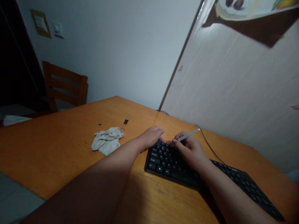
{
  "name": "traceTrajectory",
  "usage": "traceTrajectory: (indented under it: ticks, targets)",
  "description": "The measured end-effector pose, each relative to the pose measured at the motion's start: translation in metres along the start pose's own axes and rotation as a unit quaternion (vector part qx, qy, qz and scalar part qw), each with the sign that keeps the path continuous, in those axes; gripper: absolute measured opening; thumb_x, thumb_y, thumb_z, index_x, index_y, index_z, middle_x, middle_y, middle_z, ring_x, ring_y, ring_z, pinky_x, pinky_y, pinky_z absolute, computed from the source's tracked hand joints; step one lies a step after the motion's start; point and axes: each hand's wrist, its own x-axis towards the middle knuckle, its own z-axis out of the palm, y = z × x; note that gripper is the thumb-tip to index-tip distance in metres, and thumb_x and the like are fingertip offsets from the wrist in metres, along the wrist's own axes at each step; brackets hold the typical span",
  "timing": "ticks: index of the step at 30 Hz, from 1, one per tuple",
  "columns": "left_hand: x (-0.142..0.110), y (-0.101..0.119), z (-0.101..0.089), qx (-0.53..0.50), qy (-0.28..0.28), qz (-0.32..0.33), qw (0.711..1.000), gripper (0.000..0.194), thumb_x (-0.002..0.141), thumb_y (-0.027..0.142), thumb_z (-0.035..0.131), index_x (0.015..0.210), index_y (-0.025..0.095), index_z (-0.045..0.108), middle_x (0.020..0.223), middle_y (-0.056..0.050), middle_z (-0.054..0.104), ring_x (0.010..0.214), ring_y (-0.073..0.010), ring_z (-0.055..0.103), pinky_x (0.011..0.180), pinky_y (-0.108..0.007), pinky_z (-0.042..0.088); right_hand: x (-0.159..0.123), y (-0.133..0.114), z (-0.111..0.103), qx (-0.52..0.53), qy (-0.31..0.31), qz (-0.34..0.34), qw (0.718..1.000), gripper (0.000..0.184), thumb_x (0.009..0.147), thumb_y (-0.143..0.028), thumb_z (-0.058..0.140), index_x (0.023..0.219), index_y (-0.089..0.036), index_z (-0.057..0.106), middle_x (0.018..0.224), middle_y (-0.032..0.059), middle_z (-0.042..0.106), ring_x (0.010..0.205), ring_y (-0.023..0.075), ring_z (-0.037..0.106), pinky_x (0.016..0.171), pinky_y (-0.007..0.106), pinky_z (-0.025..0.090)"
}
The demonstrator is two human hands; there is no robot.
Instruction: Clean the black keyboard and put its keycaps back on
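A black keyboard (173,174) lies at a slant on the wooden table. My left hand (153,137) is at its far left corner, with the fingers curled over the back edge. Over the upper left rows of keys, my right hand (190,151) is closed on a thin whitish stick (190,133), pinched between thumb and fingers like a pen. The stick's upper end points up and to the right. Its lower tip is near the keys, largely hidden by the fingers. My right forearm crosses above the middle of the keyboard and covers part of it.
A crumpled grey cloth (107,141) lies left of the keyboard, with a small black piece (126,121) behind it. The keyboard's cable (210,144) runs back toward the wall. A wooden chair (65,84) stands beyond the table's left side (58,137).
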Motion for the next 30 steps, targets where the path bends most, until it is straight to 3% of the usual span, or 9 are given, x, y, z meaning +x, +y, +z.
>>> traceTrajectory:
  ticks: [6,12,16,21,26,30]
  targets:
    - [-0.0028,0.0049,0.0006,-0.053,0.038,-0.024,0.998,0.030,0.085,0.041,0.045,0.091,0.015,0.060,0.085,-0.007,0.067,0.078,-0.0205,0.062,0.069,-0.030,0.046,0.0002,-0.0024,0.0014,-0.023,-0.025,-0.007,0.999,0.018,0.087,-0.038,0.059,0.081,-0.022,0.059,0.070,0.0001,0.061,0.065,0.0177,0.056,0.062,0.031,0.041]
    - [-0.0024,0.0032,-0.0006,-0.074,0.049,-0.028,0.996,0.035,0.085,0.039,0.044,0.104,0.015,0.060,0.086,-0.007,0.065,0.077,-0.0202,0.060,0.066,-0.030,0.046,0.0003,-0.0023,0.0010,0.019,0.012,0.015,1.000,0.018,0.088,-0.041,0.059,0.085,-0.022,0.059,0.076,0.0020,0.067,0.070,0.0193,0.061,0.065,0.031,0.043]
    - [0.0005,0.0008,-0.0014,-0.072,0.052,-0.028,0.996,0.034,0.086,0.040,0.044,0.103,0.015,0.060,0.085,-0.006,0.064,0.073,-0.0192,0.059,0.064,-0.030,0.045,-0.0013,-0.0072,0.0013,-0.031,-0.019,-0.004,0.999,0.018,0.089,-0.039,0.058,0.082,-0.022,0.059,0.071,0.0001,0.062,0.067,0.0179,0.057,0.063,0.030,0.041]
    - [0.0025,-0.0010,-0.0019,-0.076,0.052,-0.029,0.995,0.033,0.086,0.041,0.044,0.102,0.015,0.058,0.083,-0.006,0.065,0.070,-0.0187,0.059,0.064,-0.030,0.046,-0.0008,-0.0098,0.0013,0.016,-0.009,0.004,1.000,0.017,0.089,-0.038,0.058,0.084,-0.022,0.059,0.076,0.0018,0.066,0.070,0.0180,0.059,0.066,0.031,0.043]
    - [0.0026,-0.0017,-0.0026,-0.080,0.050,-0.030,0.995,0.034,0.086,0.042,0.043,0.103,0.016,0.058,0.082,-0.005,0.064,0.070,-0.0184,0.058,0.064,-0.029,0.046,-0.0005,-0.0058,0.0016,-0.022,-0.027,-0.007,0.999,0.018,0.089,-0.038,0.059,0.081,-0.022,0.059,0.070,-0.0006,0.060,0.066,0.0174,0.055,0.063,0.030,0.040]
    - [0.0026,-0.0022,-0.0029,-0.082,0.048,-0.027,0.995,0.035,0.088,0.043,0.042,0.103,0.016,0.057,0.080,-0.005,0.063,0.069,-0.0184,0.059,0.063,-0.029,0.045,0.0001,-0.0040,0.0004,0.006,-0.024,-0.010,1.000,0.017,0.090,-0.038,0.057,0.084,-0.022,0.058,0.074,0.0001,0.063,0.069,0.0176,0.057,0.064,0.030,0.042]
